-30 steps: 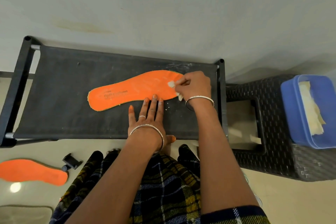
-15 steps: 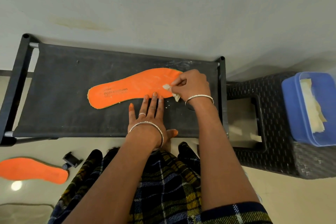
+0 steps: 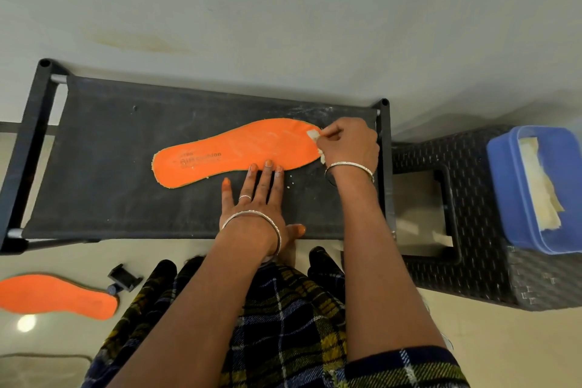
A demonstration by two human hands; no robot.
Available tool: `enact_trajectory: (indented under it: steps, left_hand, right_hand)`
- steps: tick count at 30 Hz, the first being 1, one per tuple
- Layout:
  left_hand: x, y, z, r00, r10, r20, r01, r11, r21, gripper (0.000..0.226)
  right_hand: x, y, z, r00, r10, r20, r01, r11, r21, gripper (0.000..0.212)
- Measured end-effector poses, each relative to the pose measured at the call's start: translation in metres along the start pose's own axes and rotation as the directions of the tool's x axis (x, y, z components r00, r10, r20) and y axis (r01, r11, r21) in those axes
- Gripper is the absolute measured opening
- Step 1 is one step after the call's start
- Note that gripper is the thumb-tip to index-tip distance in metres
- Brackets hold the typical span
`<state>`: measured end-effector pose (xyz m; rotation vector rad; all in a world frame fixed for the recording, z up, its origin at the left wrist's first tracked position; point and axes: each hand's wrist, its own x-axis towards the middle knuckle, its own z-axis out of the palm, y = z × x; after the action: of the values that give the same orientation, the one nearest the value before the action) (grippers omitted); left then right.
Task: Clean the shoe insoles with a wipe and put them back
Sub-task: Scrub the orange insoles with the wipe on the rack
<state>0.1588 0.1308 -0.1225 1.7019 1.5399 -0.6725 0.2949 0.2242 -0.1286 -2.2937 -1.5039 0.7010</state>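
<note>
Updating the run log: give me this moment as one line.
step: wiping insole | right hand: pinches wipe at toe end | left hand: flat, fingertips on insole edge | second insole: floor

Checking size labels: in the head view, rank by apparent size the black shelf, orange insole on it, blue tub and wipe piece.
1. black shelf
2-3. blue tub and orange insole, unsure: tub covers more, insole is longer, tub is cropped
4. wipe piece, partly hidden by right hand

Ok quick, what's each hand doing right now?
Left hand: open, straight fingers, tips touching the insole at its near edge.
Right hand: closed, pinching the wipe at the insole toe.
</note>
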Motion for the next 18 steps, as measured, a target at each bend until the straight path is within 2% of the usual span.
enact_trajectory:
  steps: [2,5,6,7,9,11,12,14,16,18]
  left_hand:
    - [0.0001,-0.0005,0.0001,1.000,0.001,-0.001,-0.001,1.000,0.004,0.102]
    - [0.0008,-0.0002,0.0008,1.000,-0.001,-0.005,0.001,1.000,0.009,0.102]
    - [0.0012,-0.0003,0.0003,1.000,-0.001,-0.005,0.001,1.000,0.011,0.102]
    - [0.0013,-0.0003,-0.0001,1.000,-0.001,-0.003,0.001,1.000,0.010,0.102]
    - [0.0010,-0.0004,-0.0010,1.000,0.001,-0.001,-0.001,1.000,0.005,0.102]
    - [-0.0005,-0.0017,-0.0019,1.000,0.003,-0.003,-0.003,1.000,0.007,0.102]
    - [-0.0011,-0.0020,-0.0022,1.000,0.004,-0.003,-0.004,1.000,0.011,0.102]
    - [-0.0014,-0.0018,-0.0021,1.000,0.005,-0.002,-0.005,1.000,0.011,0.102]
    - [-0.0007,-0.0014,-0.0017,1.000,0.005,-0.002,-0.005,1.000,0.010,0.102]
    - [0.0004,-0.0015,-0.0017,1.000,0.005,-0.003,-0.005,1.000,0.006,0.102]
  right_hand:
    - [0.0003,-0.0005,0.0011,0.999,-0.027,0.045,0.027,0.999,0.017,0.015]
    - [-0.0035,-0.0041,-0.0009,0.946,-0.125,0.299,0.122,0.992,0.029,0.020]
    - [-0.0040,-0.0043,-0.0011,0.936,-0.130,0.326,0.131,0.991,0.020,0.019]
    - [-0.0031,-0.0032,-0.0009,0.947,-0.118,0.298,0.119,0.993,0.013,0.019]
    - [0.0004,0.0003,-0.0011,0.989,-0.053,0.136,0.049,0.998,0.029,0.015]
    - [0.0013,0.0020,-0.0021,1.000,-0.004,-0.006,0.004,0.999,0.033,0.010]
    - [0.0016,0.0028,-0.0020,1.000,-0.004,-0.024,0.005,0.999,0.040,0.009]
    - [0.0011,0.0013,-0.0028,0.995,-0.052,0.081,0.048,0.997,0.054,0.010]
    - [-0.0023,-0.0017,-0.0041,0.957,-0.108,0.271,0.094,0.994,0.062,0.013]
    - [-0.0026,-0.0014,-0.0036,0.940,-0.098,0.326,0.091,0.995,0.038,0.013]
